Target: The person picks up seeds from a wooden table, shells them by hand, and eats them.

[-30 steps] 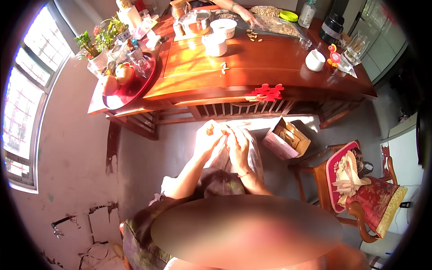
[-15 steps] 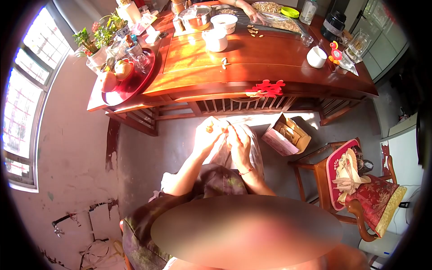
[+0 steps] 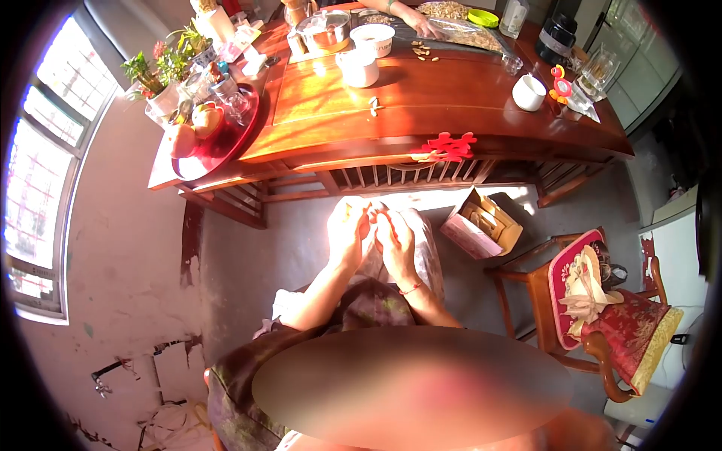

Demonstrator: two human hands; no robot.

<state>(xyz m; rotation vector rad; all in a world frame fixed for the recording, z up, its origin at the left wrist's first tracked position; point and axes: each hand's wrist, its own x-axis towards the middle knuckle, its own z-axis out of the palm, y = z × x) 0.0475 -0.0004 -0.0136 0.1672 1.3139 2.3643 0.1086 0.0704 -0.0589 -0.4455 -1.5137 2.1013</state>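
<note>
My left hand (image 3: 347, 231) and my right hand (image 3: 395, 239) meet in front of my lap, fingers bent and fingertips pressed close together. Something small seems to be pinched between them, too small and too brightly lit to make out. A red bracelet (image 3: 411, 288) circles my right wrist. Beyond my hands, a few pale shell-like pieces (image 3: 374, 107) lie on the wooden table (image 3: 323, 120). Farther back stand a white mug (image 3: 358, 69) and a white tub (image 3: 374, 40). Several elongated nuts, which look like peanuts (image 3: 424, 51), are scattered near another person's hand (image 3: 425, 25).
An open cardboard box (image 3: 481, 225) stands on the floor to the right, beside a wooden chair (image 3: 541, 301) bearing a hat and cushion. A red tray (image 3: 242, 135) with fruit sits at the table's left. A white cup (image 3: 529, 94) stands on its right.
My fingers have shifted: the left hand has turned from a tighter fist, and both hands' fingertips now meet. The other person's hand has barely moved on the table.
</note>
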